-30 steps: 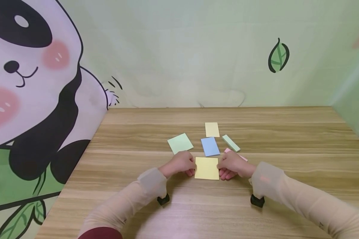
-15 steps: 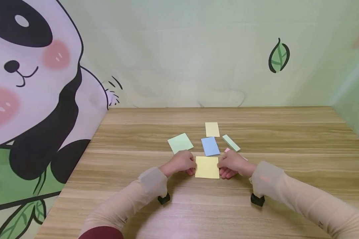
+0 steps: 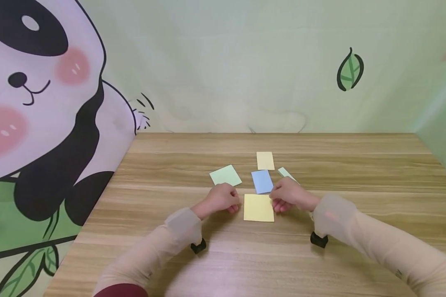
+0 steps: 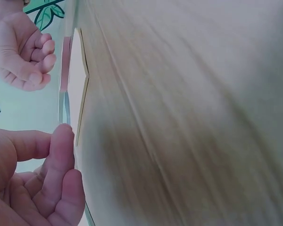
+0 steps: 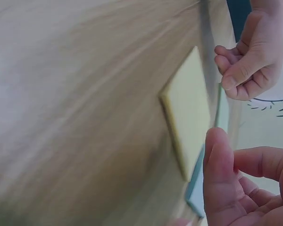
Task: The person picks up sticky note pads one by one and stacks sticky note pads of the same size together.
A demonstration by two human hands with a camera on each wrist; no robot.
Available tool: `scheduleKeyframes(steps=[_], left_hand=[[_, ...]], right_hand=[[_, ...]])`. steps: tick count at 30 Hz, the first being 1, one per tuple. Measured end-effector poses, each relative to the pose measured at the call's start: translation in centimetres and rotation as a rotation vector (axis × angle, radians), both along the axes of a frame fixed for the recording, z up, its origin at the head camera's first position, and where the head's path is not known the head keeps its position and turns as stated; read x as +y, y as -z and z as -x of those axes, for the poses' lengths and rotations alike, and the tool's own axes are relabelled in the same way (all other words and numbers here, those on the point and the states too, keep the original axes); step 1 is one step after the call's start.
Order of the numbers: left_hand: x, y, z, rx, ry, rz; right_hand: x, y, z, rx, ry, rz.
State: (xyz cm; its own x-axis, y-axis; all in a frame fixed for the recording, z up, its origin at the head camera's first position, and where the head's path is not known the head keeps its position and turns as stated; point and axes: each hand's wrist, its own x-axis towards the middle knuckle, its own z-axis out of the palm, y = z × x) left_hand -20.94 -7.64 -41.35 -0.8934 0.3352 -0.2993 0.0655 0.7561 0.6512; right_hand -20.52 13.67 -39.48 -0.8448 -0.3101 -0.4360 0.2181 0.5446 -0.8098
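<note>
A square yellow sticky note pad lies flat on the wooden table between both hands. My left hand hovers just left of it, fingers loosely bent and holding nothing. Over the pad's upper right corner in the head view is my right hand; the right wrist view shows its thumb and fingers off the yellow pad, with nothing gripped. A blue pad sits just behind the yellow one. Beyond my left hand lies a light green pad, partly covered by it. The pink pad shows in the left wrist view.
A small pale yellow pad rests farther back. A narrow green pad is partly behind my right hand. The wooden table ends at a fabric backdrop with a printed panda on the left.
Both hands have let go of the yellow pad's side edges and risen; the left has drawn away leftward. The right hand now hides the pink pad in the head view.
</note>
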Motion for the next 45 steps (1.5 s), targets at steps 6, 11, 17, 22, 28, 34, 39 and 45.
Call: scheduleKeyframes(steps=[6, 11, 17, 22, 28, 34, 39, 45], left_hand=[[-0.9, -0.2, 0.1, 0.056, -0.001, 0.005], [-1.7, -0.6, 0.0, 0.132, -0.056, 0.026], [-2.6, -0.8, -0.1, 0.247, -0.094, 0.073], [-3.1, -0.9, 0.0, 0.252, -0.139, 0.094], [-3.8, -0.5, 0.2, 0.209, -0.156, 0.100], [-4.1, -0.2, 0.3, 0.189, -0.157, 0.134], [-4.2, 0.0, 0.3, 0.170, -0.154, 0.153], [-4.3, 0.1, 0.4, 0.147, -0.163, 0.141]], right_hand=[[-0.9, -1.0, 0.6, 0.019, 0.006, 0.039], [-1.5, -1.3, 1.3, 0.056, 0.017, 0.056], [-2.2, -1.1, 2.0, 0.104, 0.036, 0.043], [-3.0, -0.9, 2.7, 0.172, 0.040, 0.027], [-3.8, -1.0, 3.2, 0.235, -0.031, 0.002], [-4.5, -1.2, 3.5, 0.191, -0.025, 0.000], [-5.1, -1.2, 3.7, 0.167, -0.014, 0.015], [-6.2, -1.1, 3.9, 0.181, -0.014, 0.015]])
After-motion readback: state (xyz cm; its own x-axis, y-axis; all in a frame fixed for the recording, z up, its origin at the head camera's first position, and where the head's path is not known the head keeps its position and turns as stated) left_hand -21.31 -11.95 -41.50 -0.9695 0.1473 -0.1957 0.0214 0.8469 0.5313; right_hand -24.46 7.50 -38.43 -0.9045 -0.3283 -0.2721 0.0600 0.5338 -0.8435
